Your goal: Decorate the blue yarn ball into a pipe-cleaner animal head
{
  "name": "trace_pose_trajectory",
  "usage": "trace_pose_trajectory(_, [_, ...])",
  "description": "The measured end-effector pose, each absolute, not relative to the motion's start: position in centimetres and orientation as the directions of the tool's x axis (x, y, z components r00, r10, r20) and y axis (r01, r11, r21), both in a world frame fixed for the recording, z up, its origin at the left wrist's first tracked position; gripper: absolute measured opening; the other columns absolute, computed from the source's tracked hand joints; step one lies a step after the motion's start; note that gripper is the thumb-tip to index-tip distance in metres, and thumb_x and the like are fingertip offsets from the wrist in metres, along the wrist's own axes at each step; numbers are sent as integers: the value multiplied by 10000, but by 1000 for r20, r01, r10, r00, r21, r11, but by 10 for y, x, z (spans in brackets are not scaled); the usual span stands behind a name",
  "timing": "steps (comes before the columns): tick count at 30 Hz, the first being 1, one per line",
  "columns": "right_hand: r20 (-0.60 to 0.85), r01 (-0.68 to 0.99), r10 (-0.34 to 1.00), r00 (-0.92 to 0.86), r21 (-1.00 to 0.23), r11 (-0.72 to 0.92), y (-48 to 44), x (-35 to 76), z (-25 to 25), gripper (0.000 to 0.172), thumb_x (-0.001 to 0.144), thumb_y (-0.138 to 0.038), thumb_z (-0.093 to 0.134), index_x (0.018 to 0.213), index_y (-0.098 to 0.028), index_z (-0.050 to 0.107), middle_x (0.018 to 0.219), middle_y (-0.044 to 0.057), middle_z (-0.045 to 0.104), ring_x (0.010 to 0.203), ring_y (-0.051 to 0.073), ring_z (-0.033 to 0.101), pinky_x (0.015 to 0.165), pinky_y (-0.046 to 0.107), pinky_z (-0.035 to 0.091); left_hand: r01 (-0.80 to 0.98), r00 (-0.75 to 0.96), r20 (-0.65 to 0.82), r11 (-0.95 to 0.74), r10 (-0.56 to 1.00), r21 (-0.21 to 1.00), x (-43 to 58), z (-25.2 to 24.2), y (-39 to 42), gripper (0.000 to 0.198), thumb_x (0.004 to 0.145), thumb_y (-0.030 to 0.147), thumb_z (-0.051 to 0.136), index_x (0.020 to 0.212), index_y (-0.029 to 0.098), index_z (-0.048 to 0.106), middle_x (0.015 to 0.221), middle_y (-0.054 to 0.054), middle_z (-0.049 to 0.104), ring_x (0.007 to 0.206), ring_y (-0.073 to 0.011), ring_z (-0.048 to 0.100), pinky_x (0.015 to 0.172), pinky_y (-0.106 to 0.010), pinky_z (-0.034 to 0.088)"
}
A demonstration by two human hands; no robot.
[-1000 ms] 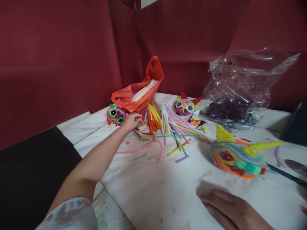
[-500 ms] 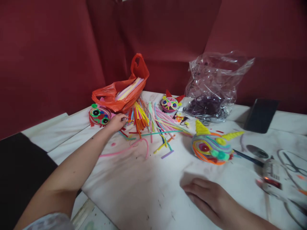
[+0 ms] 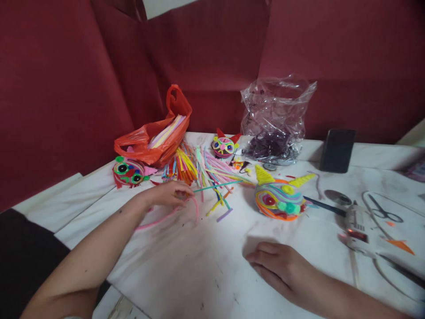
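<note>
My left hand (image 3: pixel 171 194) is over the marbled table (image 3: pixel 186 266), its fingers curled above the end of a pink pipe cleaner (image 3: pixel 159 220); whether they grip anything is too small to tell. Behind it fan out many coloured pipe cleaners (image 3: pixel 186 166). My right hand (image 3: pixel 279 266) rests on the table with its fingers folded together, nothing visible in them. Beyond it lies a colourful wrapped head (image 3: pixel 279 199) with yellow horns, orange edging and a red eye.
An orange bag (image 3: pixel 142 141) of pipe cleaners, two smaller decorated faces (image 3: pixel 129 173) (image 3: pixel 225 146) and a clear plastic bag (image 3: pixel 274 128) stand behind. Rightward are a black phone (image 3: pixel 338 150), a glue gun (image 3: pixel 360 230) and scissors (image 3: pixel 387 214).
My left hand has moved toward me and right, from beside the pipe cleaner pile to the pink pipe cleaner. The view has shifted right; my right hand keeps its pose.
</note>
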State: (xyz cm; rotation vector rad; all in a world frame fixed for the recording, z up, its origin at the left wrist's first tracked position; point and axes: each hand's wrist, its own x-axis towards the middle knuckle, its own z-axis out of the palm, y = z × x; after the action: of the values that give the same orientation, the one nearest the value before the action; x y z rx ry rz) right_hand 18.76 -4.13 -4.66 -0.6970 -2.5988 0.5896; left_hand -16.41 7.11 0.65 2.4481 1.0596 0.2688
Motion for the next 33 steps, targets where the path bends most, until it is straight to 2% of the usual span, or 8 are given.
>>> trace_pose_trajectory(4, [265, 372, 537, -801, -483, 793, -41, 187, -45, 256, 952, -196, 399, 1024, -173, 643, 852, 75, 652, 812, 156, 615, 750, 253, 480, 622, 724, 74, -695, 686, 361, -147, -1, 70, 233, 866, 245, 506, 765, 149, 692, 730, -48, 654, 712, -118, 592, 675, -200, 432])
trace_pose_trajectory(13, [298, 349, 536, -790, -500, 792, -40, 186, -45, 301, 971, -247, 361, 1030, -174, 648, 829, 80, 648, 789, 153, 610, 739, 251, 476, 785, 550, 316, -608, 773, 122, -112, 53, 102, 266, 879, 295, 444, 856, 193, 688, 817, -29, 700, 756, -147, 607, 708, -230, 428])
trace_pose_trajectory(17, [285, 336, 549, -786, -549, 765, -41, 187, -45, 285, 961, -236, 372, 997, -177, 648, 836, 80, 640, 809, 159, 605, 752, 263, 476, 824, 435, 241, -492, 867, 281, -88, 64, 107, 262, 842, 312, 491, 750, 153, 677, 643, -3, 641, 622, -131, 564, 594, -215, 406])
trace_pose_trajectory(22, [205, 280, 810, -550, -868, 409, -42, 187, -40, 321, 945, -412, 407, 1057, -171, 586, 923, 92, 627, 807, 159, 589, 694, 265, 501, 684, 556, 156, -556, 816, 472, -53, 43, 68, 279, 860, 325, 493, 738, 150, 673, 620, 18, 617, 593, -106, 552, 552, -196, 392])
trace_pose_trajectory(25, [149, 93, 875, -461, -972, 215, -39, 187, -34, 482, 879, -545, 487, 1192, -179, 512, 1047, 104, 621, 914, 171, 583, 796, 315, 495, 557, 709, 280, -757, 648, 340, -32, 22, 35, 251, 898, 248, 451, 821, 169, 677, 762, -13, 679, 728, -121, 609, 662, -212, 425])
trace_pose_trajectory(28, [85, 10, 854, -514, -994, 104, -36, 189, -32, 440, 846, -584, 515, 905, -156, 599, 829, 63, 637, 759, 145, 571, 724, 295, 479, 447, 823, 321, -883, 469, 144, -17, 2, 12, 266, 930, 224, 399, 878, 163, 653, 746, -37, 662, 694, -128, 605, 622, -226, 426])
trace_pose_trajectory(30, [6, 83, 860, -510, -995, 56, -36, 190, -35, 455, 846, -592, 503, 708, -161, 557, 588, -11, 528, 559, 99, 463, 563, 241, 417, 397, 860, 345, -918, 377, 13, -14, -6, 5, 270, 930, 215, 392, 839, 154, 638, 688, -38, 636, 627, -136, 584, 561, -244, 407])
trace_pose_trajectory(33, [-19, 268, 859, -511, -953, 138, -39, 192, -39, 438, 871, -569, 468, 701, -172, 541, 527, -63, 373, 489, 77, 314, 459, 211, 287, 306, 918, 286, -950, 276, -66, -24, -7, 3, 251, 911, 185, 428, 751, 154, 620, 659, -34, 629, 574, -135, 563, 524, -265, 386])
